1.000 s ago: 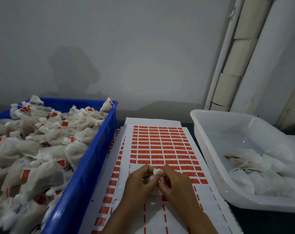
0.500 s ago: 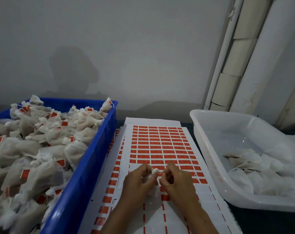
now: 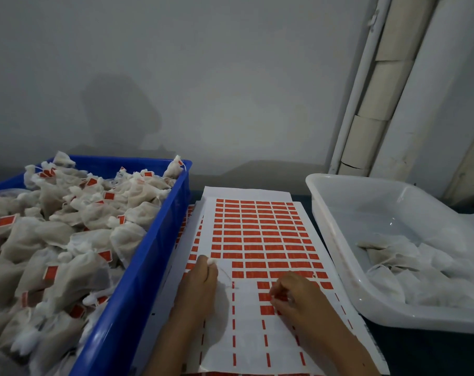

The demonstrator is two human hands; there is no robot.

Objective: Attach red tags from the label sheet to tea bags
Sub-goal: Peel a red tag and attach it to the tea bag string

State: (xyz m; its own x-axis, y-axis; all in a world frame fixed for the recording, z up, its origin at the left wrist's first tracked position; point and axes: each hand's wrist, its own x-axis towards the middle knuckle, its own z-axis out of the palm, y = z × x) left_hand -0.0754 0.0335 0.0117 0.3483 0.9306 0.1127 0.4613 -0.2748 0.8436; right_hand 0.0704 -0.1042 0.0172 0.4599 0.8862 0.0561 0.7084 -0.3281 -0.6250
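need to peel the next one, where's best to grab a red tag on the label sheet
Probably by a corner of a red tag bordering the stripped strip of the label sheet, coming from the near side: it lies flat, and only that exposed edge gives the right hand fingertips a lip.

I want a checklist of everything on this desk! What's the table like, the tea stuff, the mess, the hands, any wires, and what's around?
Surface: dark table, mostly covered.
Job's things: label sheet in the middle, near rows of red tags peeled off; blue bin at left heaped with tagged tea bags; white tub at right with untagged bags.
Clutter: more sheets under the top one.
Grips: left hand holds a tea bag; right hand pinches at a red tag on the sheet. A thin string runs from the bag.
Cables: nothing seen.
Surroundings: grey wall, white pipe at right.
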